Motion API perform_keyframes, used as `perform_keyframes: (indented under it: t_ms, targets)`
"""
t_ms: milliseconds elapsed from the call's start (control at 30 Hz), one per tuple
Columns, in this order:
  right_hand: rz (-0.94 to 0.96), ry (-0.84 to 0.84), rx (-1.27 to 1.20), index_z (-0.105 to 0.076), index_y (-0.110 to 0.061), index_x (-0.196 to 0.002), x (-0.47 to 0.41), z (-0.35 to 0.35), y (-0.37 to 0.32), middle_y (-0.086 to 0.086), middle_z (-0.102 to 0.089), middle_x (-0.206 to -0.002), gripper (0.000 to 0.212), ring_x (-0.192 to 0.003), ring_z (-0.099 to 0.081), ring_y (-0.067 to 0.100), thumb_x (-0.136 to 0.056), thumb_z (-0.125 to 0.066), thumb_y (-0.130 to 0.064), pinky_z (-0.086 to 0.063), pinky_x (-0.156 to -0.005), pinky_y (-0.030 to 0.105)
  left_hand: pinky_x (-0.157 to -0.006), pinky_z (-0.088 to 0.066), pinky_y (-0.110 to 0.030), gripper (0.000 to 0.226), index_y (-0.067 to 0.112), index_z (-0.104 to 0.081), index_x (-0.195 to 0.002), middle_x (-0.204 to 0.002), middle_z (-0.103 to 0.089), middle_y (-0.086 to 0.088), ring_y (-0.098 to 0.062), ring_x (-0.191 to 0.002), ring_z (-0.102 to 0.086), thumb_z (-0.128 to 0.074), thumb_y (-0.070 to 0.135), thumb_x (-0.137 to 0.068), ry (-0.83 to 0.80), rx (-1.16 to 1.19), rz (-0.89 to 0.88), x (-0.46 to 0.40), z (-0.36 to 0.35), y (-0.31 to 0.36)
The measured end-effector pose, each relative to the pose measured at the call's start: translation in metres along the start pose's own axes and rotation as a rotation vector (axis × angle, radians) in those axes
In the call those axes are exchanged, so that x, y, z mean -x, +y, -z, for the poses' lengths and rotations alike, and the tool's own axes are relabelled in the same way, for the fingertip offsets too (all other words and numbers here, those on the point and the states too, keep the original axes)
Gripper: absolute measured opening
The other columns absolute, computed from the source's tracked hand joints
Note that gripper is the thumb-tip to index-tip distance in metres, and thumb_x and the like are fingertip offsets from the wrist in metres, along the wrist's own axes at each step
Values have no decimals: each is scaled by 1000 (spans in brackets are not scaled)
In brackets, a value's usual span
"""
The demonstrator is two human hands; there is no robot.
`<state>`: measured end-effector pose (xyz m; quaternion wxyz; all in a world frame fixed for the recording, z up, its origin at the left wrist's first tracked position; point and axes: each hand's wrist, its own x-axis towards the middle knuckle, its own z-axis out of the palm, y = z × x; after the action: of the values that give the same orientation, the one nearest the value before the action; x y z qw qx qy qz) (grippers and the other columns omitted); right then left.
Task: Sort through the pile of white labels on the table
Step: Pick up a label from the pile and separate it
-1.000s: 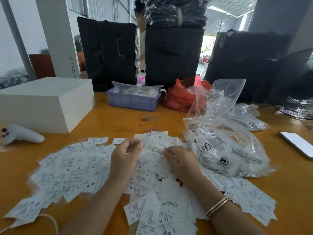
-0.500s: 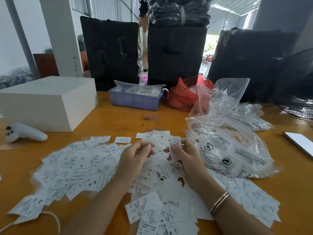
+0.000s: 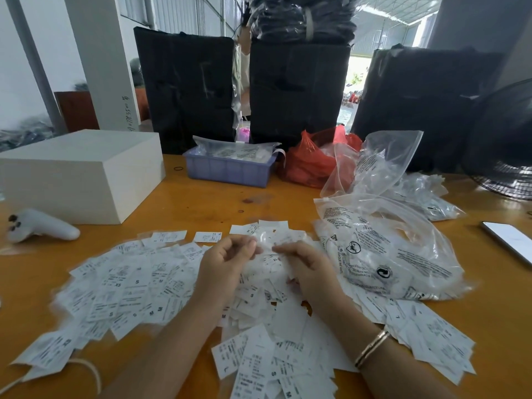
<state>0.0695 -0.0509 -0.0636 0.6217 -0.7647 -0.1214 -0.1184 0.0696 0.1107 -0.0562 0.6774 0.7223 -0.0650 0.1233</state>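
A wide pile of white labels [image 3: 129, 289] with printed size letters spreads over the orange wooden table [image 3: 218, 203], from the left side to the near right. My left hand [image 3: 227, 263] and my right hand [image 3: 308, 272] hover close together over the middle of the pile, fingers curled. Between their fingertips is a single white label [image 3: 267, 249], blurred by motion, which both hands pinch at its ends. My right wrist wears a gold bangle [image 3: 371, 348].
A clear printed plastic bag [image 3: 388, 249] lies right of my hands, over some labels. A white box [image 3: 80, 174] and a white controller [image 3: 43, 228] sit left. At the back are a blue tray [image 3: 227, 168] and a red bag [image 3: 311, 159]; a phone [image 3: 509, 240] lies right.
My right hand lifted one label out of the pile and brought it toward my left hand. Both hands have since drawn together and hold it between them.
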Motion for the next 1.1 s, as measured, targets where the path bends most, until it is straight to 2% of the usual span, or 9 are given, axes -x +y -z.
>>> perform_keyframes:
  t_ms: [167, 267, 400, 533, 700, 800, 900, 1033, 1100]
  targets:
    - [74, -151, 353, -71, -24, -106, 0, -15, 2, -19, -59, -86, 21, -82, -55, -10, -86, -67, -31, -40, -74, 9, -71, -47, -14, 9, 22, -67, -95, -92, -74, 14, 4, -87, -66, -60, 28, -90, -45, 110, 33, 1, -2, 3]
    - [59, -93, 224, -73, -33, -81, -1, -12, 0, -16, -60, -68, 13, -67, -53, -5, -87, -67, -23, -39, -64, 11, -68, -46, -5, 9, 23, -66, -96, -95, -74, 11, 0, -89, -66, -61, 24, -89, -104, 84, 30, 2, -3, 1]
    - [7, 46, 57, -69, -30, -68, -2, -1, 0, -16, -63, -65, 19, -58, -50, -1, -86, -67, -26, -38, -56, 14, -70, -50, -12, 15, 18, -61, -101, -88, -75, 7, -4, -84, -69, -64, 11, -87, -150, 106, 95, 2, -4, 0]
    - [34, 19, 156, -68, -23, -68, -2, -4, 1, -20, -58, -61, 17, -56, -49, -4, -84, -70, -26, -36, -56, 11, -68, -51, -15, 13, 28, -67, -98, -80, -74, 9, -4, -78, -69, -67, 24, -86, -207, -35, 128, 2, -4, -2]
    - [41, 60, -16, -68, -27, -83, -2, -1, 0, -12, -64, -74, 15, -63, -58, 0, -91, -59, -17, -46, -61, 14, -63, -49, -16, 12, 22, -73, -76, -77, -74, 8, 0, -67, -67, -68, 28, -85, 32, 103, 209, -4, 0, -1]
    - [-43, 23, -132, -68, -34, -95, 0, 2, 1, -9, -62, -65, 25, -61, -57, 13, -95, -54, -14, -45, -54, 22, -70, -48, -24, 15, 31, -76, -70, -79, -75, 5, -3, -69, -68, -69, 31, -83, 64, 202, 272, -7, 5, 1]
    - [-84, -83, -196, -57, -33, -110, 2, 1, 2, -7, -61, -67, 25, -53, -57, 9, -94, -56, -14, -40, -43, 20, -71, -48, -25, 15, 27, -76, -71, -79, -75, 5, -3, -69, -68, -69, 33, -83, 79, 194, 284, -7, 5, -1]
    - [-116, -54, -232, -57, -20, -103, 0, -5, 3, 13, -55, -85, 16, -72, -51, 26, -89, -64, -17, -42, -64, 40, -69, -48, -23, 14, 24, -74, -72, -79, -75, 5, -3, -69, -68, -70, 34, -82, 63, 154, 264, -5, 1, -2]
    - [-118, -45, -214, -56, -15, -102, 0, -6, 4, 13, -52, -85, 14, -74, -46, 27, -89, -64, -16, -39, -63, 42, -67, -47, -21, 14, 24, -73, -73, -78, -75, 6, -2, -70, -68, -69, 34, -82, 61, 133, 246, -4, -1, -1]
